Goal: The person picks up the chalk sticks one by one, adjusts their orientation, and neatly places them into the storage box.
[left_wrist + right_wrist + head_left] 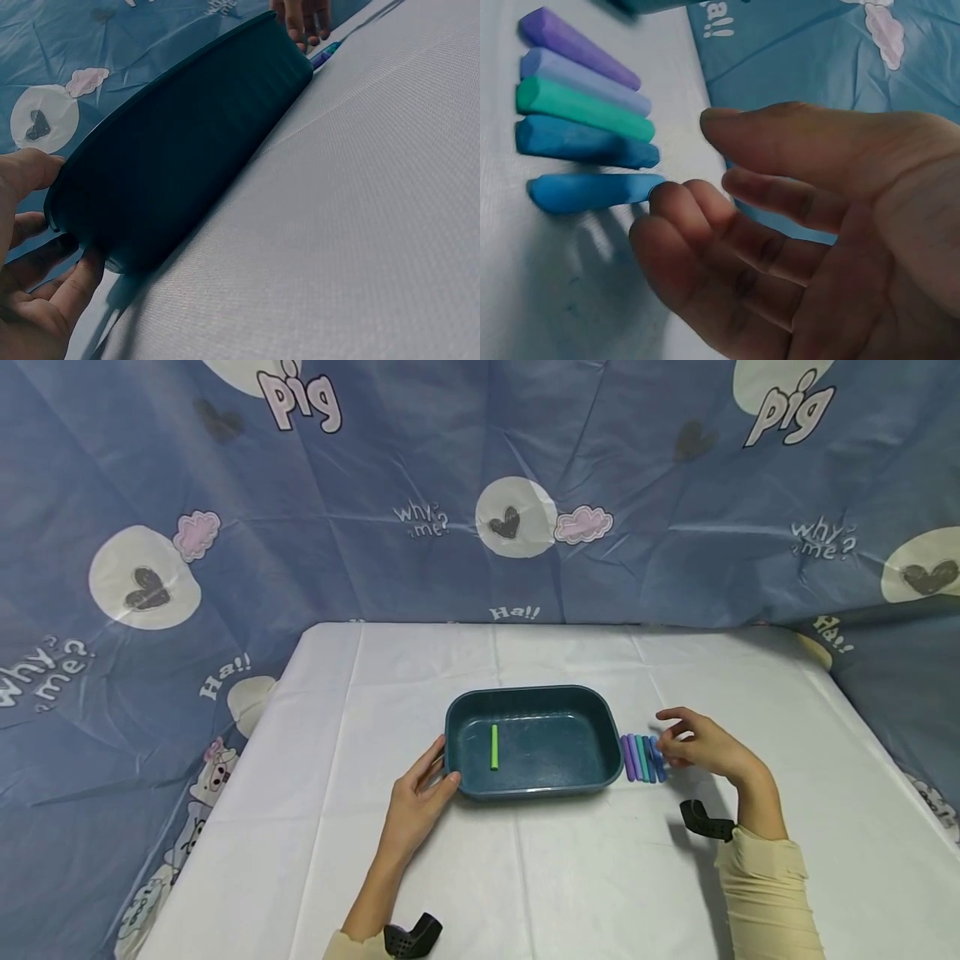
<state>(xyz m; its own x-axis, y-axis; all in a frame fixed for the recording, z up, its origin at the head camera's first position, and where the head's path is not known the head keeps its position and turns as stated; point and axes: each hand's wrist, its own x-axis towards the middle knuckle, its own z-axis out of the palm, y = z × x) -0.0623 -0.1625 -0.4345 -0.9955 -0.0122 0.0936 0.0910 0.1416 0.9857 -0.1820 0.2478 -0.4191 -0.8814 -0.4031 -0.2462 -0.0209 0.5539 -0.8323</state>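
Note:
A dark teal plastic tub (536,792) stands on the table, and one green chalk stick (494,747) lies inside toward its left end. My left hand (417,797) holds the tub's near left corner, thumb at the front and fingers along the left side. Right of the tub, several chalk sticks lie side by side: purple (577,46), lavender (592,81), green-teal (585,109), dark blue (585,140) and, a little apart, bright blue (592,192). My right hand (703,745) is over the bright blue stick, bent fingertips right at its end, thumb raised away.
A white cloth (420,877) covers the table. Behind and beside it hangs a blue printed curtain (420,460). A black wrist mount (707,821) sits by my right wrist, another black mount (414,937) by the left.

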